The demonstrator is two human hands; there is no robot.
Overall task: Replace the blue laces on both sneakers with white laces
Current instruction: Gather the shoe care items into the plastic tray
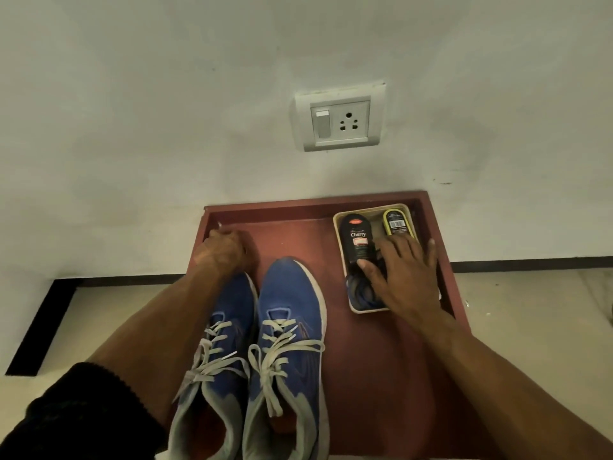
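Two blue sneakers stand side by side on a red-brown tray (371,353), toes toward the wall. The left sneaker (229,330) and the right sneaker (288,313) both carry white laces (282,346), tied loosely. A small cream tray (341,260) at the back right holds the blue laces (360,293) in a heap. My right hand (404,273) lies flat with spread fingers over that small tray and the heap. My left hand (220,250) rests curled near the big tray's far left corner, beyond the left sneaker's toe; whether it holds anything is hidden.
In the cream tray stand a black shoe-polish bottle (356,237) labelled Cherry and a yellow-rimmed polish applicator (396,222). A wall socket (340,119) sits on the white wall behind. Pale floor tiles with a dark skirting line flank the tray.
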